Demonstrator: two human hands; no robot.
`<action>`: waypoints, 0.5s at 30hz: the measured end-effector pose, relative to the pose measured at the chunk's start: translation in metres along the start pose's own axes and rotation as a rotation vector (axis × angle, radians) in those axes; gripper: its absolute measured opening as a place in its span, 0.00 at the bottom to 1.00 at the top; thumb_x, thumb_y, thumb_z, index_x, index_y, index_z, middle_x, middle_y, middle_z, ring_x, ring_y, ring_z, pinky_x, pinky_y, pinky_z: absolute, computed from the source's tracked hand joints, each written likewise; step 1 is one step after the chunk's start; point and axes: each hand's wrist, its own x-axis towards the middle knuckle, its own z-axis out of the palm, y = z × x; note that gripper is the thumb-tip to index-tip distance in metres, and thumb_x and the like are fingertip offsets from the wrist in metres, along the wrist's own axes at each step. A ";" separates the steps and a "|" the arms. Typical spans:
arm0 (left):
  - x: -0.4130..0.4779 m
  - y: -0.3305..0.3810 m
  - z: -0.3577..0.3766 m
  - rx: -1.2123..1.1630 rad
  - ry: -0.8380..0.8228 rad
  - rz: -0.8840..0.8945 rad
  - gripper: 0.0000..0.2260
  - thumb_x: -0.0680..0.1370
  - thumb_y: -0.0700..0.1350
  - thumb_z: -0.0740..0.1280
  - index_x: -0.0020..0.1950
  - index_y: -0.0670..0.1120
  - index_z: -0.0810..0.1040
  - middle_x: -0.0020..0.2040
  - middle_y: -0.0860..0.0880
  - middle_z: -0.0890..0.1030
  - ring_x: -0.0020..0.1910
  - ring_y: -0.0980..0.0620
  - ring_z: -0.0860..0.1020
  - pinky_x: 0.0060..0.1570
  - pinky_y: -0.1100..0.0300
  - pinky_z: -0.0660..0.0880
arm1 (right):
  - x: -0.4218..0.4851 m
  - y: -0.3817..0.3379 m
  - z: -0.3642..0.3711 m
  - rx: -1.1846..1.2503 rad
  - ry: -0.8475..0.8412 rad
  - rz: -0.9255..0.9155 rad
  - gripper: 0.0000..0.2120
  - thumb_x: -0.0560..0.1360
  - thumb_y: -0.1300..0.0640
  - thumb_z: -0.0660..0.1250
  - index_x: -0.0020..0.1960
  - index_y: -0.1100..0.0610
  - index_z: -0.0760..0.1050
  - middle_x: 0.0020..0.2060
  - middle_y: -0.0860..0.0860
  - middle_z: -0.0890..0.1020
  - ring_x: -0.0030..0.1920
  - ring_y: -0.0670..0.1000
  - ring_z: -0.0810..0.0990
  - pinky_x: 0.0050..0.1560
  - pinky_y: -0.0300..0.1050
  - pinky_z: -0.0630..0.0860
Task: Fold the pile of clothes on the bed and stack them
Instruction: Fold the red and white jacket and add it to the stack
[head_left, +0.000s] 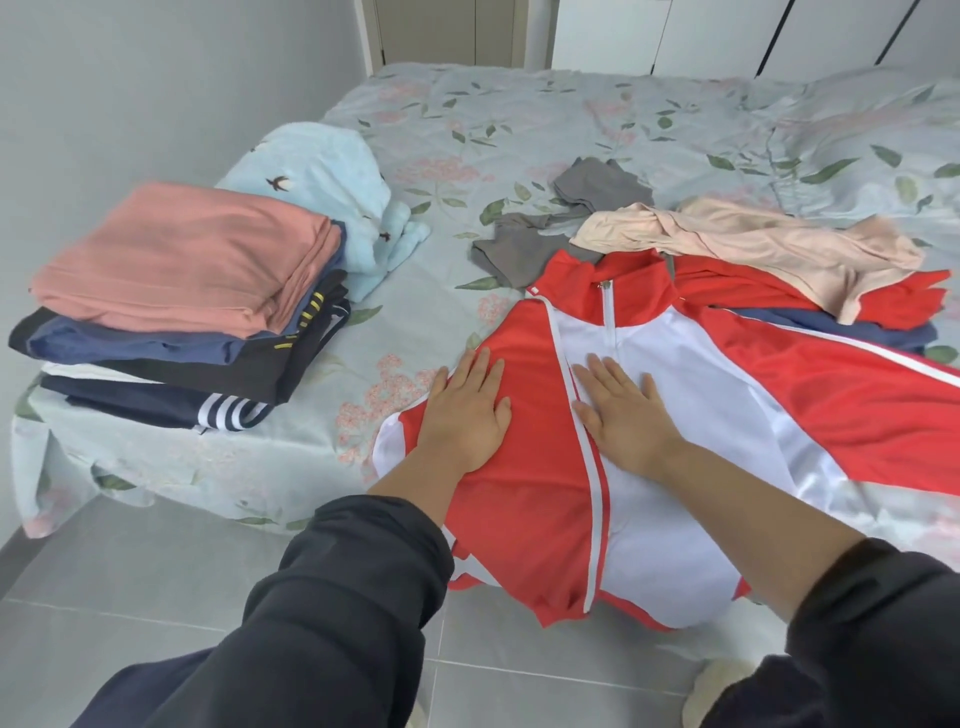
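While the jacket (535, 499) lies flat like this, smooth it before folding.
Left hand (467, 410) and right hand (623, 415) are both spread, fingers straight, pressing the jacket at the bed's (519, 119) 6 o'clock edge. I'd sweep outward from the zip, then fold the 3 o'clock sleeve in. The stack (182, 260) sits at 9 o'clock.

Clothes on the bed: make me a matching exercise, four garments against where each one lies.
Garments
1. pink garment
2. red and white jacket
3. grey garment
4. beige garment

Places
A. flat under the left hand and right hand
B. on top of the folded stack
C. crumpled over red fabric, far right
D. loose on the bed sheet beyond the jacket

Pairs: 1-B, 2-A, 3-D, 4-C
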 end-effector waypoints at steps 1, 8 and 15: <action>-0.001 0.001 -0.002 0.037 0.004 0.008 0.25 0.82 0.55 0.45 0.79 0.49 0.50 0.79 0.49 0.48 0.77 0.51 0.41 0.74 0.46 0.40 | -0.008 0.005 0.000 -0.017 0.002 -0.002 0.26 0.82 0.44 0.42 0.78 0.49 0.45 0.78 0.47 0.45 0.77 0.48 0.42 0.74 0.57 0.41; -0.004 0.061 -0.008 0.066 -0.039 0.034 0.24 0.83 0.54 0.44 0.78 0.49 0.52 0.79 0.47 0.51 0.78 0.46 0.42 0.73 0.43 0.42 | -0.057 0.059 -0.009 -0.122 0.015 0.145 0.26 0.82 0.45 0.42 0.78 0.50 0.46 0.78 0.49 0.45 0.77 0.50 0.41 0.73 0.58 0.39; 0.003 0.182 0.012 -0.001 -0.139 0.273 0.24 0.83 0.54 0.43 0.79 0.52 0.46 0.79 0.48 0.43 0.77 0.47 0.39 0.73 0.45 0.40 | -0.109 0.139 -0.020 -0.063 0.022 0.371 0.24 0.82 0.45 0.45 0.77 0.49 0.53 0.77 0.52 0.51 0.77 0.53 0.46 0.73 0.61 0.43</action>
